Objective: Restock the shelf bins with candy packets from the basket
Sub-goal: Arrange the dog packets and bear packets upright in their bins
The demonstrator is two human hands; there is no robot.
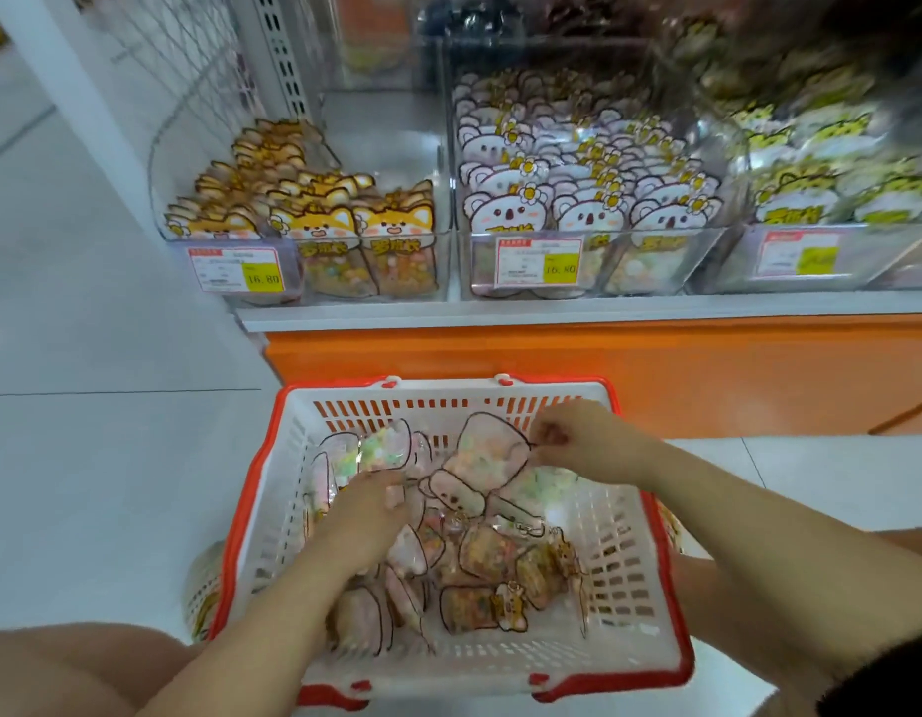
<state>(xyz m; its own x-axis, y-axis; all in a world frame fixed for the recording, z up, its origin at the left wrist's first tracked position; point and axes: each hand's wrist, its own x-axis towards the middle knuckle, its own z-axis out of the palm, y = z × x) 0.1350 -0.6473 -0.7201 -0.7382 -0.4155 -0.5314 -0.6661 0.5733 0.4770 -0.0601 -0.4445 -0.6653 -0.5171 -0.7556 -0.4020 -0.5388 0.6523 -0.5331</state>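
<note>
A white basket with a red rim (629,577) stands on the floor below me, holding several candy packets (479,556). My left hand (368,514) reaches into the pile, fingers curled onto a pale packet (376,450). My right hand (572,439) pinches the edge of a pink koala packet (487,455) lifted at the basket's far side. On the shelf above stand clear bins: an orange fox bin (314,214) on the left, half full, a koala bin (588,199) in the middle, and a yellow tiger bin (821,183) on the right.
The bins sit on a white shelf edge (552,310) over an orange base panel (655,370). Price labels are stuck to the bin fronts. White floor tiles (112,406) lie to the left. My knees flank the basket. More packets lie outside its left wall (203,587).
</note>
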